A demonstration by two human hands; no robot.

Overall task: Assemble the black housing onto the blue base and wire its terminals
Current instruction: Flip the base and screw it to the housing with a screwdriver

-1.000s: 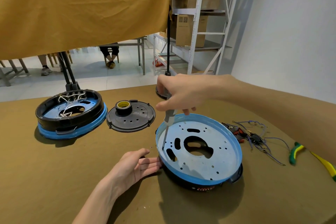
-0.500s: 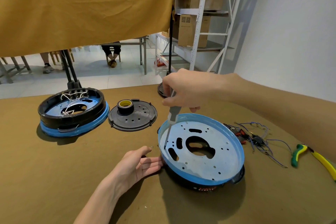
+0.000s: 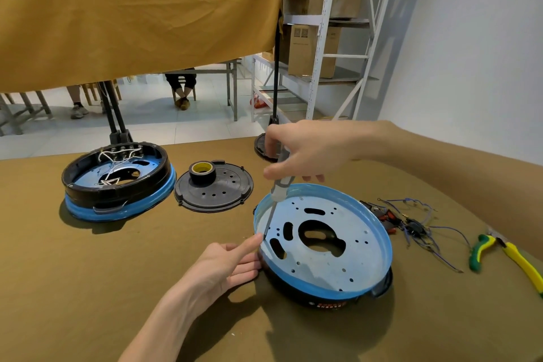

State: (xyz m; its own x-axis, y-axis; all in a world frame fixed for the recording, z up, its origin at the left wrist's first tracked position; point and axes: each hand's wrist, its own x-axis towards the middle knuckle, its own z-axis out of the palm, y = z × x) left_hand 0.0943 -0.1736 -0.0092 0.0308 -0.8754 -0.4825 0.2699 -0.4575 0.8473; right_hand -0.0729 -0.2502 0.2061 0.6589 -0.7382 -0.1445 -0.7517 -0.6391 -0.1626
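Fastening the blue base (image 3: 338, 279) to the black housing (image 3: 332, 298) beneath it, on the brown-covered table (image 3: 88, 288). The base lies dish-up at near centre-right, its perforated plate facing the camera, with the housing showing only as a dark rim below its near edge. The right hand (image 3: 305, 153) is curled round the handle of a screwdriver (image 3: 277, 188), whose shaft slants down to a hole at the plate's left margin; whether a screw sits under the tip cannot be told. The left hand (image 3: 226, 264) rests at the base's left wall, fingers extended and holding nothing, forefinger tip raised close to the blade. Judged from this, the step is best done with the shaft brought nearer to square with the plate, steady downward pressure kept while turning, and the left hand bracing the rim so the stack does not rotate; the forefinger is best kept clear of the tip lest it slip. Wiring appears not yet begun: the loose wire bundle (image 3: 411, 225) lies right of the base, pliers (image 3: 505, 253) beyond it. At far left stand a finished unit (image 3: 117, 185) and a black cover (image 3: 214, 191) carrying a tape roll (image 3: 202, 171).
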